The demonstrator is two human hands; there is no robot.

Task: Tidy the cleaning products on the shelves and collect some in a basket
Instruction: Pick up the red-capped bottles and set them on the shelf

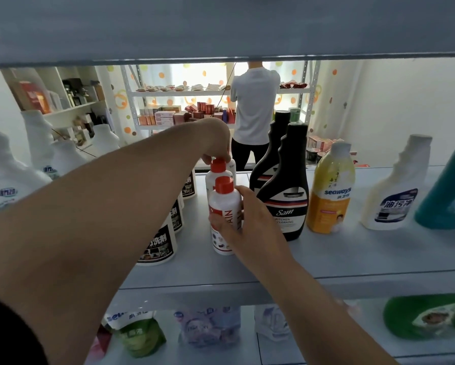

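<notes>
At frame centre, on the middle shelf (353,256), stand two white red-capped bottles. Our right hand (250,219) wraps the front bottle (222,204) at its label; our left hand (216,138) pinches the rear bottle (218,165) by its cap. Judgement: rigid, smooth plastic, moderate weight; mid-body grip safest, cap may slip.

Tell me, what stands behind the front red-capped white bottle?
A second red-capped bottle, its cap held by the left hand. A white bottle peeks out behind that. Their lower parts are hidden by the front bottle.
</notes>
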